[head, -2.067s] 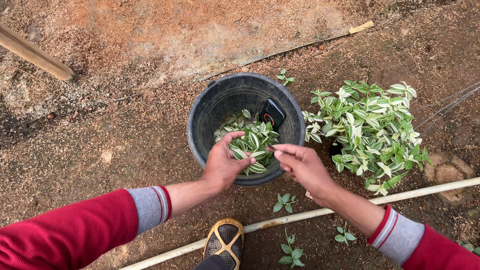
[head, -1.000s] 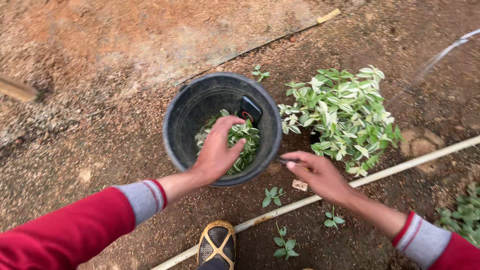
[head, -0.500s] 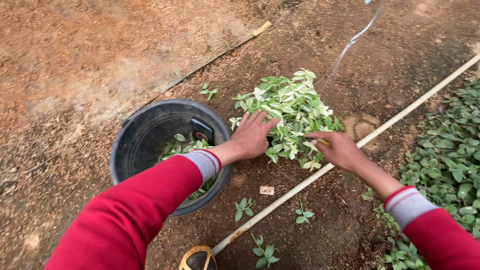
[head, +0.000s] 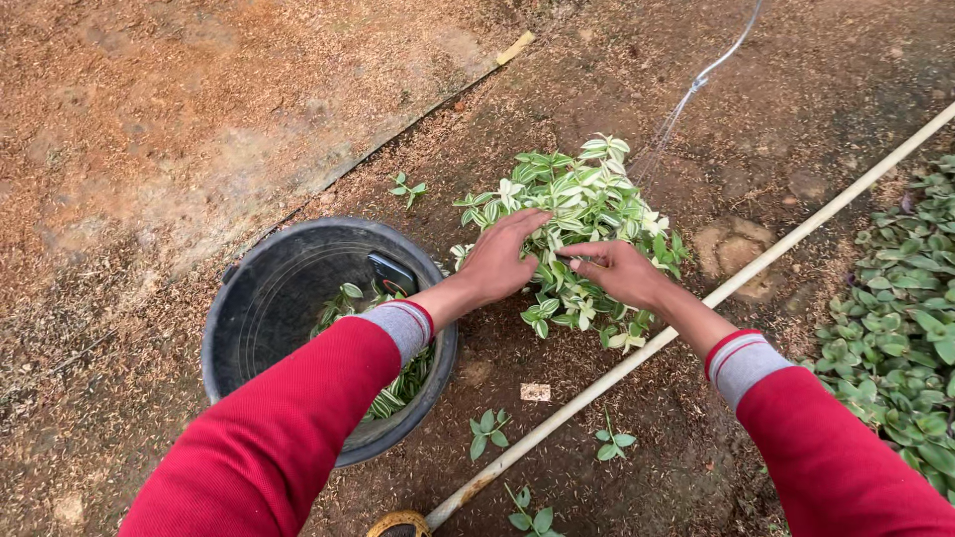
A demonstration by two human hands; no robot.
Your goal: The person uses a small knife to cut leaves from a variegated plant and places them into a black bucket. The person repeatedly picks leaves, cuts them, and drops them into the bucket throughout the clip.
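both hands rest on a clump of green-and-white variegated plant [head: 582, 214] growing from the bare soil at about one o'clock from the middle of the view. the left hand [head: 497, 261] lies flat on the clump's left side at nine o'clock of it, fingers spread and loosely extended over the leaves, not closed round anything. the right hand [head: 619, 270] sits at the clump's lower middle, about six o'clock of it, fingers curled inward with the tips pinched among the stems; whether a stem is actually held between them cannot be told. both arms wear red sleeves with grey cuffs. the left forearm crosses over a black bucket [head: 261, 298] standing at nine o'clock of the clump, just beside it, with cut variegated sprigs [head: 343, 298] and a small dark object [head: 392, 271] inside. a pale pole [head: 756, 270] lies slanting across the ground from five o'clock up to two o'clock, passing under the right wrist. a patch of green groundcover [head: 900, 328] spreads at three o'clock.
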